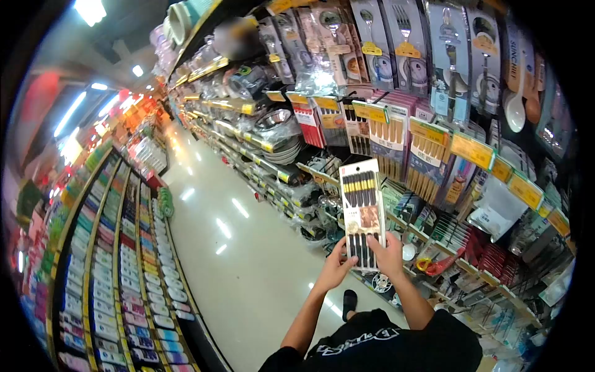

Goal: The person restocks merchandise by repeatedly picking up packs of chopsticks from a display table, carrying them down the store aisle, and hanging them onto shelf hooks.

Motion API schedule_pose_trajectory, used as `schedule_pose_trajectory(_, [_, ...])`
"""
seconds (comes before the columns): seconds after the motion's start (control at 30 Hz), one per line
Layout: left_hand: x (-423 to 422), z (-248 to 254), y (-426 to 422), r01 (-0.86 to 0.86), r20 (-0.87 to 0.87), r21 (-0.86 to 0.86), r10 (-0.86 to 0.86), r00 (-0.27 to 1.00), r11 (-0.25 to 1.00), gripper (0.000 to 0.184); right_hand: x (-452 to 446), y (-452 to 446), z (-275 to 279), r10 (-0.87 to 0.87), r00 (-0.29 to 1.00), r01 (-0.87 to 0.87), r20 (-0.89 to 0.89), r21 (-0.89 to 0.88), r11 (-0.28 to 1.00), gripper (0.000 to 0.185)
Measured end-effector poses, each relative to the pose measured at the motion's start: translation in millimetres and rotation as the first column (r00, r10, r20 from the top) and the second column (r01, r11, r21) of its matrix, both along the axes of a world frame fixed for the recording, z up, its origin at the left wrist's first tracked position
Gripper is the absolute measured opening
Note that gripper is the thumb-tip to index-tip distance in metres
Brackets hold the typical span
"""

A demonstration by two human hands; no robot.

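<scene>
Both my hands hold a long flat pack of black chopsticks [361, 211] with gold bands, upright in front of the shelves. My left hand [336, 265] grips its lower left edge, and my right hand [389, 255] has its lower right side, thumb across the front. A printed picture sits midway down the card. Just behind it hang more chopstick packs: a light wooden set [426, 155], another wooden set [389, 146] and a dark set [358, 127].
Packaged spoons and forks [403, 31] hang above. Lower hooks hold kitchen tools, among them red-handled scissors [440, 263]. Metal bowls [277, 118] and stacked plates [282, 150] fill the shelf ahead. Across the tiled aisle floor [248, 266] stands a rack of bottles [127, 266].
</scene>
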State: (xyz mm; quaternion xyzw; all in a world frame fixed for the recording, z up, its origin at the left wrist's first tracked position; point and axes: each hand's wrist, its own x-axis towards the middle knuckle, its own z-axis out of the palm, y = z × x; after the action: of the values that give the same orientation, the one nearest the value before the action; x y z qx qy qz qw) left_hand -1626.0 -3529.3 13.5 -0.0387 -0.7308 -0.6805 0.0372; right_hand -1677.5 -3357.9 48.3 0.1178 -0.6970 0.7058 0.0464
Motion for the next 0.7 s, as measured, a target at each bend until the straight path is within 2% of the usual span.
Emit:
schedule_pose_trajectory(0.1, [-60,11,-26,0.033,0.001,0.075,-0.033,0.999,0.997,0.068,-50,-30,4,-0.096,0.994,0.095,-0.042,-0.036,0.995,0.026])
schedule_pose_trajectory(0.13, [-78,16,-38,0.061,0.017,0.052,-0.062,0.998,0.997,0.069,-62,-39,11,-0.112,0.993,0.109,-0.048,-0.051,0.993,0.023])
schedule_pose_trajectory(0.23, [-133,29,-68,0.139,-0.068,0.079,-0.134,0.989,0.987,0.069,-92,-64,40,-0.231,0.964,0.222,-0.134,-0.074,0.972,0.022])
schedule_pose_trajectory(0.27, [-150,32,-77,0.171,-0.060,0.133,-0.164,0.985,0.976,0.069,-110,-73,27,-0.246,0.945,0.227,-0.216,-0.108,0.968,0.023])
schedule_pose_trajectory(0.37, [-181,41,-89,0.186,-0.113,0.183,-0.168,0.979,0.965,0.070,-127,-84,45,-0.253,0.924,0.263,-0.287,-0.003,0.965,0.023])
schedule_pose_trajectory(0.4, [-188,42,-93,0.147,-0.093,0.180,-0.132,0.987,0.973,0.070,-138,-88,36,-0.264,0.889,0.308,-0.373,0.061,0.949,0.024])
schedule_pose_trajectory(0.5, [-212,47,-105,0.186,-0.130,0.158,-0.166,0.977,0.970,0.069,-151,-102,40,-0.310,0.847,0.355,-0.433,0.025,0.934,0.023])
schedule_pose_trajectory(0.63, [-242,32,-122,0.274,-0.122,0.281,-0.249,0.961,0.920,0.063,-167,-120,32,-0.398,0.812,0.442,-0.426,0.005,0.897,0.020])
schedule_pose_trajectory(0.7, [-256,34,-126,0.325,-0.135,0.308,-0.298,0.945,0.894,0.058,-169,-126,28,-0.447,0.830,0.483,-0.334,0.026,0.875,0.021])
